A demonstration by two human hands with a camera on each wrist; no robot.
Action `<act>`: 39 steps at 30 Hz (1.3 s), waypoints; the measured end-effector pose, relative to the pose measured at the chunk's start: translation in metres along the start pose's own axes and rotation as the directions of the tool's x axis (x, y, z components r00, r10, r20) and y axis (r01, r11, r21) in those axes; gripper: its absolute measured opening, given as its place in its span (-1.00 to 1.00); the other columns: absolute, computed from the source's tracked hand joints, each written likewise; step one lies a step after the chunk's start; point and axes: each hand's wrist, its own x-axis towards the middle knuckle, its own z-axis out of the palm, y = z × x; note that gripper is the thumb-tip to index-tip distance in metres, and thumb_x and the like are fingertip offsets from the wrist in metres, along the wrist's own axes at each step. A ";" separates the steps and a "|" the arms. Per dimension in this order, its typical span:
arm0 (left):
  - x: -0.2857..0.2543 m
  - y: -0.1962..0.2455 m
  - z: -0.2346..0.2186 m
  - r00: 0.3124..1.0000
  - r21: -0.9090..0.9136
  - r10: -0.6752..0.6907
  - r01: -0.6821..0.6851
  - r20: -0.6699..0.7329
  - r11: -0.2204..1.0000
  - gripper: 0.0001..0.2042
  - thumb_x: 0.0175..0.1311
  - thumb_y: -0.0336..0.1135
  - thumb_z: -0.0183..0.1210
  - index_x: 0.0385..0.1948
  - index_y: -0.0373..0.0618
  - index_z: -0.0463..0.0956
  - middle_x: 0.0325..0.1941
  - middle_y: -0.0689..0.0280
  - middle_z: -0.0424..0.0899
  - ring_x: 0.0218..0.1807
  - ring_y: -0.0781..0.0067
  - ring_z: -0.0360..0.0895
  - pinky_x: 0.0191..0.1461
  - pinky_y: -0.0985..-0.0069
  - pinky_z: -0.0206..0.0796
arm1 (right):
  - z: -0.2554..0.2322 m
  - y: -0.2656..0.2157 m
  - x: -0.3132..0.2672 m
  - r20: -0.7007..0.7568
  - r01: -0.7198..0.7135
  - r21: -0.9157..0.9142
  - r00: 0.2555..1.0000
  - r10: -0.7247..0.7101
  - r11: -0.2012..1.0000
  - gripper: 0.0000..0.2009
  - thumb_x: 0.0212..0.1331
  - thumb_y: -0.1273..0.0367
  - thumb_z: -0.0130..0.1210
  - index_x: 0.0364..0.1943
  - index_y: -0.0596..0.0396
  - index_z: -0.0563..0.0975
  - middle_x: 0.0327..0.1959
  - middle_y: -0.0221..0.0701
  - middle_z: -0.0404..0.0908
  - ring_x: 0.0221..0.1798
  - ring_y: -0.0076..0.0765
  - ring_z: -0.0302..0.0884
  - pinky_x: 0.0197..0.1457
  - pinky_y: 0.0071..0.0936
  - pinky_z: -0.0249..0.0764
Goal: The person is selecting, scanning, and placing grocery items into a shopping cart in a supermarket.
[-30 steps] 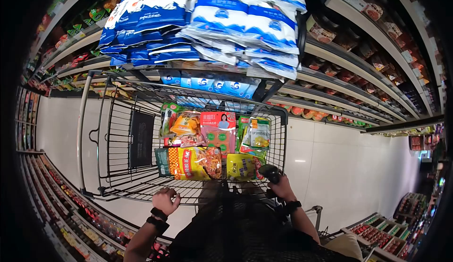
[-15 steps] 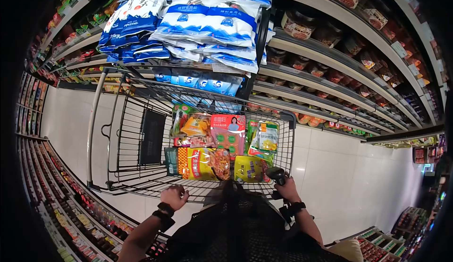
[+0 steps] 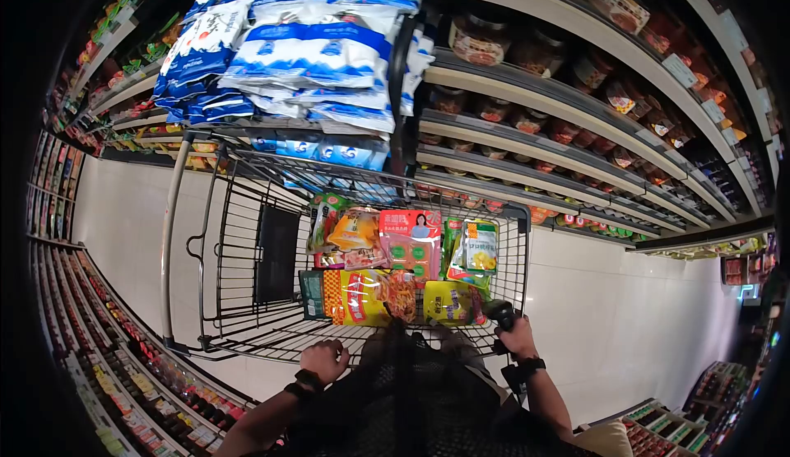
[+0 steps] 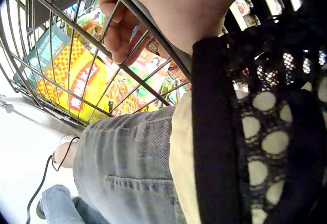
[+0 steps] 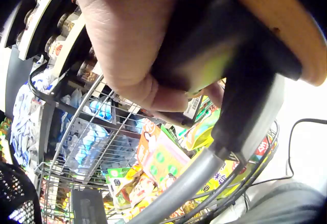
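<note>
A wire shopping cart (image 3: pixel 216 251) with a black frame stretches across in front of me. My left hand (image 3: pixel 325 360) rests on its near rim; in the left wrist view the curled fingers (image 4: pixel 118 43) hang over the rim bar into the basket. At the near right corner, my right hand (image 3: pixel 518 338) grips a black rounded object (image 3: pixel 499 313), whose kind I cannot tell. Inside the cart lie a pink package (image 3: pixel 410 235), a yellow-and-red food bag (image 3: pixel 362 299), a smaller yellow bag (image 3: pixel 448 302), a green-and-white packet (image 3: pixel 480 247) and an orange packet (image 3: pixel 355 231).
Blue-and-white salt bags (image 3: pixel 309 50) are stacked high just beyond the cart. Shelves with jars (image 3: pixel 477 41) run along the far right side, and more stocked shelves (image 3: pixel 107 350) line the left. Pale floor tiles (image 3: pixel 609 317) extend to the right. A leg in jeans (image 4: pixel 127 157) stands beside the cart.
The cart, its goods and both hands have shifted right and slightly down in the head view. The salt stack has slid left, and more of the jar shelves shows. Both hands keep their holds.
</note>
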 end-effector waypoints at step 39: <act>0.020 0.213 0.089 0.979 0.088 -0.028 0.011 0.200 0.996 -0.64 0.13 0.06 -0.06 -0.40 -0.02 0.53 -0.42 0.16 0.61 -0.33 0.08 0.56 -0.28 0.16 0.36 | -0.138 0.194 0.014 -0.154 -0.030 -0.096 0.988 0.015 0.995 -0.60 -0.11 0.07 0.18 -0.46 0.19 0.55 -0.49 -0.16 0.56 -0.23 0.07 0.44 -0.16 -0.14 0.46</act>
